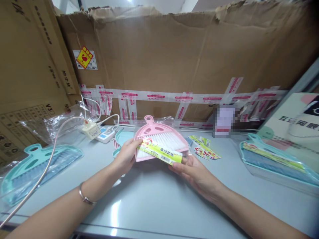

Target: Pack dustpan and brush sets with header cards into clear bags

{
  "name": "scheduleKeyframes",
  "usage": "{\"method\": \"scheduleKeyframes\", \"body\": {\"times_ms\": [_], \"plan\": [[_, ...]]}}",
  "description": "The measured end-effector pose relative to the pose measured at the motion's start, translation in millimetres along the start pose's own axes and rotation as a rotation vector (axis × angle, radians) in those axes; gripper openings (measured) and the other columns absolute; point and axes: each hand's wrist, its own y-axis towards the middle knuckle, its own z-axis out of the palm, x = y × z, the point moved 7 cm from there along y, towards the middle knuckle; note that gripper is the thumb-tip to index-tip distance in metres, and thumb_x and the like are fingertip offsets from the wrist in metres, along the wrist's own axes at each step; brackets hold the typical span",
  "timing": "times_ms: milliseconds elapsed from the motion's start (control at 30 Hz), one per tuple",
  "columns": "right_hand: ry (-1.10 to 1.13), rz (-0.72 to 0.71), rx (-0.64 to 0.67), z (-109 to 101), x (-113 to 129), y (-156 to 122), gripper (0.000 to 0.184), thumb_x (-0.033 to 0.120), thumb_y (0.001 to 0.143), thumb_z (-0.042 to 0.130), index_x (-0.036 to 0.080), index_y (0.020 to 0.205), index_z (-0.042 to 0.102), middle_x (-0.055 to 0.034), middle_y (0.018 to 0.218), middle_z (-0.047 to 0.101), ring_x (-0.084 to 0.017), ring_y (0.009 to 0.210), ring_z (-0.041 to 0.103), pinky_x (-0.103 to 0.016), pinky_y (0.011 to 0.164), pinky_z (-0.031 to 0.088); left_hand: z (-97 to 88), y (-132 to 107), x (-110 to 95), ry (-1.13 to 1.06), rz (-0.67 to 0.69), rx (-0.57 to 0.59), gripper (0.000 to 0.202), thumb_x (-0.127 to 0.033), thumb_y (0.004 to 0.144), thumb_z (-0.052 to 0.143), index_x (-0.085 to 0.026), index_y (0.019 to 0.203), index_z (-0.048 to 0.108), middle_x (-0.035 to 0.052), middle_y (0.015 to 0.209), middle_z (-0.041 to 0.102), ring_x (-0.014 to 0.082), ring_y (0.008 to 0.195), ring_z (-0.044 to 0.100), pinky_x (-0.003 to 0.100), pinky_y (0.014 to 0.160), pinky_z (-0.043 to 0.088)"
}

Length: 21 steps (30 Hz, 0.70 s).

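A pink dustpan (159, 136) with a white brush inside sits in a clear plastic bag at the centre of the table. A yellow-green paper label (160, 152) lies across its front edge. My left hand (126, 155) grips the left end of the dustpan and label, fingers closed on them. My right hand (193, 172) holds the right end from below, thumb pressing near the label's barcode end.
A teal bagged dustpan set (30, 167) lies at left under a pink cable (47, 166). Another teal set (271, 159) lies at right. Loose labels (204, 149), a power strip (104, 134), empty clear bags and a taped cardboard wall (174, 59) stand behind.
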Motion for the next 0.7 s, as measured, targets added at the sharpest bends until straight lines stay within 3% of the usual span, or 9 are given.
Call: {"method": "scheduleKeyframes", "body": {"times_ms": [100, 200, 367, 533, 700], "plan": [[-0.004, -0.017, -0.092, -3.6, -1.2, 4.8, 0.047, 0.026, 0.058, 0.08, 0.017, 0.099, 0.058, -0.0058, 0.094, 0.07, -0.014, 0.076, 0.065, -0.022, 0.063, 0.051, 2.7, -1.1, 4.2, 0.017, -0.019, 0.038, 0.012, -0.009, 0.081, 0.053, -0.009, 0.084, 0.064, 0.0093, 0.075, 0.072, 0.0176, 0.066, 0.068, 0.026, 0.063, 0.055], [0.037, 0.007, -0.226, -16.7, -4.8, 8.9, 0.039, 0.03, 0.056, 0.08, 0.014, 0.085, 0.06, -0.0031, 0.073, 0.068, -0.01, 0.053, 0.058, -0.019, 0.043, 0.044, 3.3, -1.0, 6.9, 0.043, -0.028, 0.071, 0.012, -0.011, 0.082, 0.053, -0.01, 0.088, 0.063, 0.0095, 0.078, 0.072, 0.0176, 0.069, 0.068, 0.027, 0.067, 0.055], [0.045, 0.05, -0.37, -34.5, -6.7, 10.2, 0.034, 0.031, 0.059, 0.078, 0.012, 0.083, 0.062, -0.0038, 0.068, 0.069, -0.011, 0.051, 0.06, -0.021, 0.05, 0.053, 10.0, -5.1, 4.4, 0.152, -0.008, 0.199, 0.017, -0.021, 0.079, 0.062, -0.012, 0.094, 0.062, 0.0102, 0.087, 0.072, 0.0188, 0.073, 0.069, 0.028, 0.069, 0.055], [-0.001, 0.065, -0.448, -41.9, -6.5, 11.4, 0.021, 0.03, 0.069, 0.072, 0.014, 0.079, 0.061, -0.0018, 0.062, 0.068, -0.009, 0.044, 0.057, -0.02, 0.045, 0.053, 20.7, -13.7, 6.8, 0.25, -0.069, 0.365, 0.043, -0.021, 0.067, 0.073, -0.013, 0.106, 0.058, 0.0134, 0.103, 0.068, 0.023, 0.091, 0.066, 0.031, 0.079, 0.053], [-0.008, 0.121, -0.305, -36.2, -6.3, 10.6, 0.021, 0.031, 0.073, 0.068, 0.013, 0.082, 0.06, -0.0053, 0.061, 0.068, -0.013, 0.05, 0.063, -0.022, 0.049, 0.055, 12.4, -7.8, 8.5, 0.239, -0.086, 0.298, 0.051, -0.02, 0.064, 0.074, -0.009, 0.11, 0.055, 0.0165, 0.104, 0.067, 0.0232, 0.089, 0.066, 0.031, 0.078, 0.052]]}}
